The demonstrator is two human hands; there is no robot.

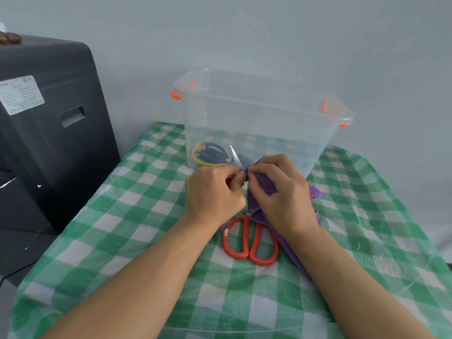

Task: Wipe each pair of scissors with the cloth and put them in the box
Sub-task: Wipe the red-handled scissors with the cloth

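My left hand grips a small pair of scissors; only its thin silver blade tip shows, pointing up and away. My right hand pinches the purple cloth against the base of that blade. A red-handled pair of scissors lies on the table below my hands, its blades hidden under the cloth. The clear plastic box with orange latches stands just beyond my hands. Inside it, at the left, lies a pair of scissors with dark blue and yellow handles.
The table carries a green and white checked cloth. A large black machine with a white label stands at the left, close to the table edge. A pale wall rises behind the box.
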